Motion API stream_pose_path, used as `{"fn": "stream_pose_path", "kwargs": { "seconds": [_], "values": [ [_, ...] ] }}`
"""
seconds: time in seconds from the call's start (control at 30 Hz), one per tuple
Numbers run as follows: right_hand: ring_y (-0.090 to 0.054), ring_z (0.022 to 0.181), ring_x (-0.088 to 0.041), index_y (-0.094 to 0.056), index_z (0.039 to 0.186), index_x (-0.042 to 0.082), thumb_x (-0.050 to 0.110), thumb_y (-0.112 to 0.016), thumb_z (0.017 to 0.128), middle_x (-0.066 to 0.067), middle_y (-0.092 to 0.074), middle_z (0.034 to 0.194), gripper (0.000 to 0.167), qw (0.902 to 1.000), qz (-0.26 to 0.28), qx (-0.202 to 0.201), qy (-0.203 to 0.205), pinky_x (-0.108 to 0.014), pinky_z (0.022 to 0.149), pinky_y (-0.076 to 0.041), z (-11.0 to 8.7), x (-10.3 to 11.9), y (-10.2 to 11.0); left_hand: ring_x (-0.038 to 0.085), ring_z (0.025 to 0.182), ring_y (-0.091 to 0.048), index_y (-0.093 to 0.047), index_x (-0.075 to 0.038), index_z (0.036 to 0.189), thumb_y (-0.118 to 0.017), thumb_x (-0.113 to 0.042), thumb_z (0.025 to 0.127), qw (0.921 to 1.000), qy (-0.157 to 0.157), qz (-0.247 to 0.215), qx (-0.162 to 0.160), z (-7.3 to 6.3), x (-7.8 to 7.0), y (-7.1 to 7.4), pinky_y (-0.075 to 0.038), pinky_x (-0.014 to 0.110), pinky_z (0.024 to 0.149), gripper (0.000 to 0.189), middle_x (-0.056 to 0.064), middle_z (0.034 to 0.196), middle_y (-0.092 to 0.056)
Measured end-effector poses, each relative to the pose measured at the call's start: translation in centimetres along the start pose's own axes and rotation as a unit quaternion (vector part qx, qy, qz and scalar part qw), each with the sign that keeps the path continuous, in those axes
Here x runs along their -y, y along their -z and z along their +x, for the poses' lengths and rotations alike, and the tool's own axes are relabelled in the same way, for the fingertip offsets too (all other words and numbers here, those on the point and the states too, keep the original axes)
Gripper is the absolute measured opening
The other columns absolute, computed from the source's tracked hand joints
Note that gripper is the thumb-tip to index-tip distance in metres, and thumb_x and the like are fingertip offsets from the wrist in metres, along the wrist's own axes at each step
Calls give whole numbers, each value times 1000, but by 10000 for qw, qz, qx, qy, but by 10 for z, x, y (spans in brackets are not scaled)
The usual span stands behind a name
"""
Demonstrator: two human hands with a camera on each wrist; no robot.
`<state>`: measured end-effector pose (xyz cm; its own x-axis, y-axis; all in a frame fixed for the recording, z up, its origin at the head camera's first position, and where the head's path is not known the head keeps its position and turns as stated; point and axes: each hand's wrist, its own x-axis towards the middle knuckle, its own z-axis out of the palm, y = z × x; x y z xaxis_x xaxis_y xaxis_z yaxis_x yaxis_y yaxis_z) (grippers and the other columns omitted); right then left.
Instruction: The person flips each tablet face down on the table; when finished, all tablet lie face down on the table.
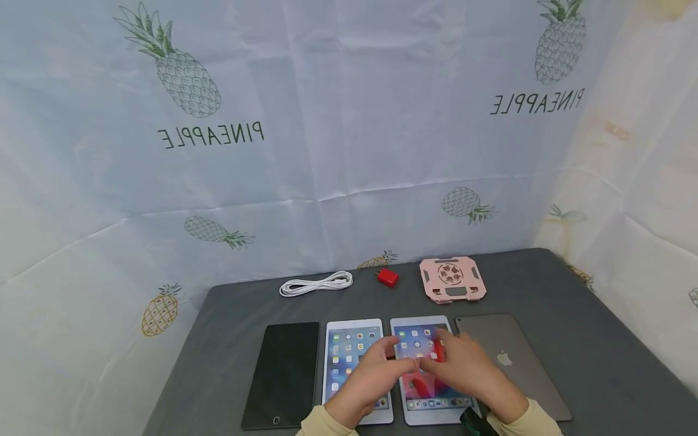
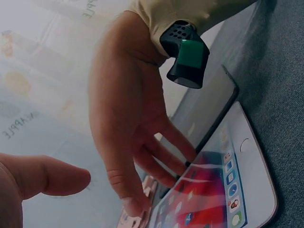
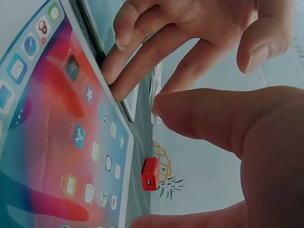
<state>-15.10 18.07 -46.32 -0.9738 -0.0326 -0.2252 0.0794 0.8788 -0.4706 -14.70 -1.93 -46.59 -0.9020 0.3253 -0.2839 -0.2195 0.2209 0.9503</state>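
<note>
A white tablet [image 1: 436, 390] lies face up with its screen lit, showing app icons over a red and blue picture. Both hands hover around it. My left hand [image 1: 375, 376] is on its left side, and the right wrist view shows the fingertips right at the tablet's long edge. From the other side my right hand [image 1: 468, 366] reaches over the upper screen; in the left wrist view several fingers [image 2: 159, 164] extend down at the tablet's far edge. The thumbs point toward each other above the screen, and neither hand grips anything.
A second lit white tablet [image 1: 340, 363] and a black tablet [image 1: 283, 375] lie to the left. Right of the hands is a grey tablet [image 1: 518, 357], back up. Behind are a coiled white cable [image 1: 316, 283], a red charger plug [image 1: 388, 278] and a pink stand-like plate [image 1: 451, 278].
</note>
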Motion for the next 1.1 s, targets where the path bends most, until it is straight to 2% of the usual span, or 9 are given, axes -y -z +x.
{"fn": "stream_pose_path", "kwargs": {
  "seconds": [0.17,0.3,0.4,0.53,0.63,0.73,0.9,1.1],
  "values": [
    [-63,121,-54,-57,149,-4,60,-84,82,-30,-68,133,96,9999,151,44,-27,-75,93,-57,0,1,0,37,126,-58,-45,9,156,-76,-21,91,9999,-112,-121,-32,0,0,1,-48,68,111,78,29,145,-56],
    [-64,120,-54,-55,150,-6,68,-81,82,-31,-67,134,103,9996,265,115,2,-74,89,-59,-2,2,0,36,127,-59,-42,9,158,-76,-20,89,9997,-173,-175,-28,-1,-4,3,-47,66,114,82,30,148,-54],
    [-65,119,-53,-52,152,-7,69,-80,82,-31,-66,135,106,9991,385,148,11,-72,87,-60,-2,2,0,36,127,-57,-43,7,158,-78,-21,89,9998,-85,-193,-53,-2,-8,5,-48,66,113,83,28,148,-53],
    [-68,114,-44,-49,154,-6,67,-81,83,-27,-67,132,107,9982,574,169,-17,-66,84,-64,-1,2,-1,34,125,-56,-44,3,159,-78,-22,89,9996,90,-267,-82,-4,-14,10,-54,64,109,82,25,150,-52],
    [-68,111,-38,-48,155,-5,65,-82,83,-23,-67,131,106,9972,723,209,-50,-62,82,-66,-1,3,-1,31,120,-61,-41,4,160,-76,-21,92,9986,182,-502,-40,-5,-17,14,-60,60,103,82,25,151,-52],
    [-68,113,-38,-49,155,-4,62,-83,83,-23,-67,132,104,9962,836,229,-31,-61,82,-66,-2,4,-1,30,118,-65,-36,6,162,-75,-21,94,9964,246,-816,34,-5,-19,17,-62,60,99,83,26,151,-52],
    [-67,114,-35,-53,154,-1,59,-84,84,-20,-68,132,97,9957,899,240,13,-59,85,-66,-4,7,-2,33,122,-65,-33,11,162,-70,-23,97,9950,233,-967,68,-5,-20,21,-60,61,102,82,27,152,-54],
    [-67,111,-27,-55,153,1,59,-83,85,-15,-68,130,93,9932,1097,388,54,-55,87,-66,-5,9,-3,43,129,-58,-35,15,159,-65,-25,98,9937,255,-1086,144,-4,-21,26,-57,66,104,79,28,153,-53]
  ]
}}
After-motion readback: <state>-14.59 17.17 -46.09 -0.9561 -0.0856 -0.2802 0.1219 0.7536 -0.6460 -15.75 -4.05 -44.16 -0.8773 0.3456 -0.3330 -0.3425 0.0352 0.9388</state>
